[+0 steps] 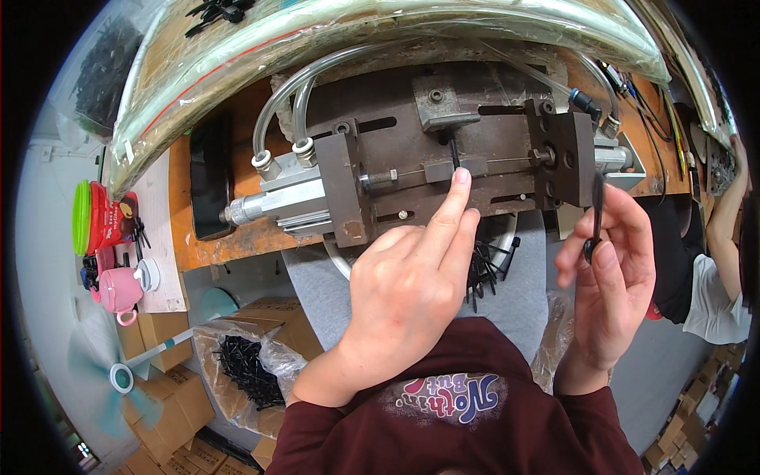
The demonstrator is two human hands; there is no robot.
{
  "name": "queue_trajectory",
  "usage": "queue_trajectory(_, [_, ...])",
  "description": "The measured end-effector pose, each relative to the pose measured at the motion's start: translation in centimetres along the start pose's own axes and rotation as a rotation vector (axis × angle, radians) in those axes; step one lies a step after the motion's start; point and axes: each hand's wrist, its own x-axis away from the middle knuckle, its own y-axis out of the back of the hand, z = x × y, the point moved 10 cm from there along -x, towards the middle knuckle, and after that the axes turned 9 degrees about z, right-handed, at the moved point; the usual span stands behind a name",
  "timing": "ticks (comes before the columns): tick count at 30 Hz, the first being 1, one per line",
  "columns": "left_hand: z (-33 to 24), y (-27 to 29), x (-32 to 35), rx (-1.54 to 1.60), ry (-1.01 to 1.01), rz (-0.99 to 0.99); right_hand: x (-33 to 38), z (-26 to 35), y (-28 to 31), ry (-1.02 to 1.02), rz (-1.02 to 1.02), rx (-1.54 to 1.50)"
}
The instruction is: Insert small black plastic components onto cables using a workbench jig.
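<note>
My left hand (412,277) reaches over the near side of a brown metal fixture (507,190), its index finger stretched out. The fingertip touches the near end of a slim black part (454,150) that lies across a small grey block, below a bolted metal clamp (443,107). No object is gripped in this hand; its thumb is hidden. To the right of the fixture, my right hand (617,277) pinches a black plastic pin (598,222) between thumb and fingers, held upright with its rounded head down.
Air cylinders (293,198) with clear hoses (277,99) flank the fixture on an orange bench (190,249). Black pins (483,273) gather near my lap; a bag (249,368) holds more. A fan (121,378), pink mug (120,291) and red tub (111,214) are left. Another person's arm (724,229) shows right.
</note>
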Motion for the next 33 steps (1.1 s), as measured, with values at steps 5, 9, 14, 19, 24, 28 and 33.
queue_trajectory(5, [-0.2,0.9,-0.1,0.122,-0.05,-0.075,1.0,0.3,-0.4,0.152,-0.064,0.165])
queue_trajectory(9, [-2.3,1.6,1.3,0.275,-0.2,-0.279,1.6,-1.5,-2.7,0.14,0.106,0.239])
queue_trajectory(14, [-2.6,1.5,1.7,0.346,-0.246,-0.368,2.2,-1.5,-3.2,0.117,0.21,0.314])
queue_trajectory(19, [-3.1,0.4,2.0,0.364,-0.267,-0.317,2.9,-1.8,-3.3,0.086,0.192,0.408])
queue_trajectory(24, [-2.0,2.0,3.2,0.352,-0.21,-0.347,3.8,-3.2,-0.5,0.16,0.127,0.453])
queue_trajectory(28, [-0.4,3.4,3.3,0.396,-0.146,-0.425,5.4,-10.5,6.4,-0.149,0.015,1.021])
queue_trajectory(33, [0.5,3.4,3.7,0.384,-0.051,-0.426,7.2,-18.6,10.9,-0.576,0.033,1.165])
